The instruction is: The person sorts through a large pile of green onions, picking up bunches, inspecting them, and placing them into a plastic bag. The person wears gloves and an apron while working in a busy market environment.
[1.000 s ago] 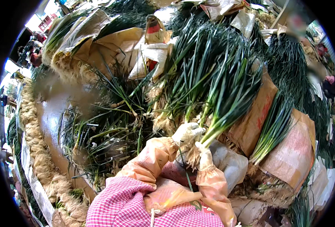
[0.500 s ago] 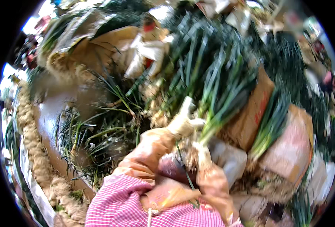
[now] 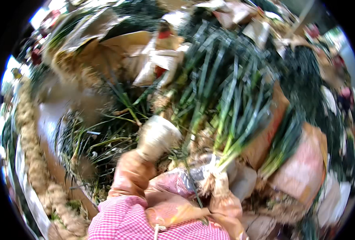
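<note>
My left hand (image 3: 158,137), in a pale work glove, is over the cut leaves at the middle left. Motion blurs its fingers, so whether it grips anything is unclear. My right hand (image 3: 220,182), gloved as well, is closed around the root end of a bunch of green onions (image 3: 230,154). The pale roots spill out beside that glove, while the long green leaves reach up and away over a larger heap of green onions (image 3: 209,76). A shiny plastic-wrapped bundle (image 3: 173,180) lies between my forearms.
Loose trimmings and dirt (image 3: 101,140) cover the left side. Beyond them runs a thick tan rope-like roll (image 3: 29,132). On the right, another bunch of green onions (image 3: 281,148) rests against a pinkish sack (image 3: 299,168). Torn brown sacking (image 3: 117,52) sits at the back left.
My left hand has swung left and toward me, off the green onions and over the trimmings. My right hand stays at the root end of the bunch. The view has shifted slightly.
</note>
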### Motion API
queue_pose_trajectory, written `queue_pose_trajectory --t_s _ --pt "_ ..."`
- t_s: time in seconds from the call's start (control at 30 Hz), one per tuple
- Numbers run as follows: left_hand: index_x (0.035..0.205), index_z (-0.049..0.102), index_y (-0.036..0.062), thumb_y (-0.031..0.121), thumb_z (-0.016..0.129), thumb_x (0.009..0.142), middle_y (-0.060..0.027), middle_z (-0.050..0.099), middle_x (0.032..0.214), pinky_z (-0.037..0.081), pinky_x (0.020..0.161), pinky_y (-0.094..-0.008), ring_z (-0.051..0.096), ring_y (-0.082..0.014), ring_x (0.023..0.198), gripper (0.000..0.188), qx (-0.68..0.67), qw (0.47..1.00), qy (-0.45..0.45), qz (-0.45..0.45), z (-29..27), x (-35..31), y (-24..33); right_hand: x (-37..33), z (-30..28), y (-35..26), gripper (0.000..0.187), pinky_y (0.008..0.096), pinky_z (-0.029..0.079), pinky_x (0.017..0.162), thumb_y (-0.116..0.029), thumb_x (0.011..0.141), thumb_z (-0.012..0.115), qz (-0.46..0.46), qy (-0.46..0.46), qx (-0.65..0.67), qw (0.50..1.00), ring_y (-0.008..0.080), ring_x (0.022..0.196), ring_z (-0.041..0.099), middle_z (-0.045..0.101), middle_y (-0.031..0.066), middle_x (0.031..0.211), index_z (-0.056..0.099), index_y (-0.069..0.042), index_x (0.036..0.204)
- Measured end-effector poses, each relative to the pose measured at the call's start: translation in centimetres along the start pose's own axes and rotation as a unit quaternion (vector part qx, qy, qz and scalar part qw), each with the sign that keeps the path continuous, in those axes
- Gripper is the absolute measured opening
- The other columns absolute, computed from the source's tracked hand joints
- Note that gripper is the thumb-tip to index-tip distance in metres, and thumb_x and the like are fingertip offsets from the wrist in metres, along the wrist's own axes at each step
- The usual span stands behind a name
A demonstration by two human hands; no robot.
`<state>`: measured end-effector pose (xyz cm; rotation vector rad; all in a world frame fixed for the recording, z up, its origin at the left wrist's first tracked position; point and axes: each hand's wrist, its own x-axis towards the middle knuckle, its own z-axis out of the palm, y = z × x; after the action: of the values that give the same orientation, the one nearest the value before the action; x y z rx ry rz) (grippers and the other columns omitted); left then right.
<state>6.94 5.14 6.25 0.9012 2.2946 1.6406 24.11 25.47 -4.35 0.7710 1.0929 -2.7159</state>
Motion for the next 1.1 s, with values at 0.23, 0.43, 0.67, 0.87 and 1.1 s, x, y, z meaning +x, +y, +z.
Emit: queue_pose_trajectory --t_s 0.23,0.43,0.67,0.87,1.1 --pt "0.105 0.056 0.0069 0.028 0.062 0.085 -0.0023 0.060 0.087 0.040 0.049 -0.0216 0.048 -0.0089 0.056 0.029 -0.240 0.901 -0.012 -0.361 8.0 4.1 -8.4 4.8 -5.3 8.3 0.034 0.0300 0.052 0.064 -0.005 0.086 0.052 -0.148 -0.040 -0.192 0.969 0.0222 0.080 0.059 0.058 0.0118 0.097 0.045 -0.004 0.120" --pt "0.091 0.062 0.0039 0.020 0.060 0.088 -0.0013 0.063 0.085 0.045 0.066 -0.0216 0.056 -0.0068 0.075 0.016 -0.289 0.918 0.071 -0.264 13.8 -0.1 -9.3 1.4 0.3 2.8 0.027 0.0327 0.051 0.065 -0.011 0.085 0.058 0.060 -0.093 0.168 0.980 0.0209 0.078 0.058 0.057 0.0097 0.091 0.049 -0.009 0.110" --pt "0.080 0.063 0.0069 0.030 0.058 0.086 -0.0082 0.060 0.070 0.046 0.057 -0.0316 0.057 -0.0170 0.061 0.024 0.186 0.914 0.030 -0.360 2.1 -5.7 -8.4 3.0 0.4 2.5 0.023 0.0305 0.051 0.063 -0.015 0.082 0.059 0.086 -0.118 0.194 0.970 0.0177 0.075 0.056 0.055 0.0068 0.087 0.051 -0.008 0.102" --pt "0.125 0.045 0.0067 0.026 0.064 0.084 -0.0117 0.057 0.111 0.048 0.073 -0.0288 0.058 -0.0138 0.090 0.048 -0.055 0.977 -0.011 -0.206 4.5 -2.6 -9.5 4.3 2.4 3.2 0.025 0.0333 0.052 0.062 -0.016 0.079 0.061 0.053 -0.117 0.155 0.980 0.0189 0.072 0.058 0.058 0.0078 0.086 0.052 -0.007 0.101" --pt "0.089 0.067 0.0049 0.022 0.062 0.086 -0.0026 0.062 0.071 0.046 0.062 -0.0259 0.055 -0.0093 0.066 0.018 -0.047 0.973 -0.065 -0.218 11.6 -1.5 -9.3 4.2 -1.5 3.8 0.034 0.0316 0.052 0.056 -0.021 0.081 0.058 0.108 -0.090 0.200 0.970 0.0196 0.068 0.059 0.059 0.0085 0.081 0.051 -0.003 0.109"
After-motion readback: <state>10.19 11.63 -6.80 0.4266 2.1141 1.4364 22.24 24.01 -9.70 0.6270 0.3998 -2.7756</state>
